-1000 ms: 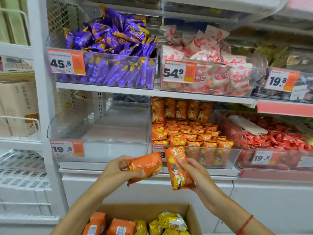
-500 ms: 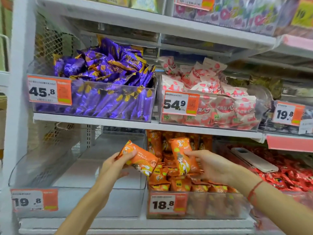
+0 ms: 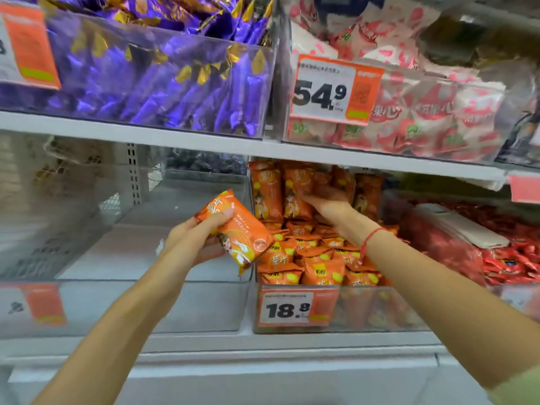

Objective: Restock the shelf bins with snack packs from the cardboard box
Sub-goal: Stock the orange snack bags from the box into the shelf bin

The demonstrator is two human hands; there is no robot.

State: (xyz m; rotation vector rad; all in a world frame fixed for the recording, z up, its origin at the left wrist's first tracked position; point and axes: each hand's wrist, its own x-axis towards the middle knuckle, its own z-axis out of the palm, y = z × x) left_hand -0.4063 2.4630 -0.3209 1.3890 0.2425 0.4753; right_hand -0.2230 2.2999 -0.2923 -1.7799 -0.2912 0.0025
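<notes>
Head view: two bare forearms reach up from the lower edge of the frame toward a white shelf point(image 3: 204, 147) of clear plastic bins. The left hand point(image 3: 190, 244), left of centre, holds an orange snack pack point(image 3: 236, 229); its grip is closed round the pack, thumb across the printed face and fingers curled behind, and the pack tilts with its upper end toward the upper left. The pack hangs in front of the wall between two lower bins: the clear bin point(image 3: 122, 287) on the left, whose white floor shows through, and the orange-pack bin point(image 3: 350, 314) at centre right, which carries an 18.8 price tag point(image 3: 287, 309). The right hand point(image 3: 328, 204), with a red cord bracelet point(image 3: 368, 241) at the wrist, reaches deep into that orange-pack bin. Its fingers lie against the upright row of orange packs point(image 3: 280, 191) at the back; whether its grip is closed on a pack I cannot tell, as the fingertips are blurred and partly hidden. More orange packs point(image 3: 318, 264) lie heaped lower in the same bin. In the upper left of the frame a bin holds purple wrapped snacks point(image 3: 146, 77); in the upper right, pink and white packs point(image 3: 432, 112) sit behind a 54.9 price tag point(image 3: 336, 89). At the right edge, red packs point(image 3: 511, 258) fill another bin with a white flat object point(image 3: 464, 226) lying on top.
</notes>
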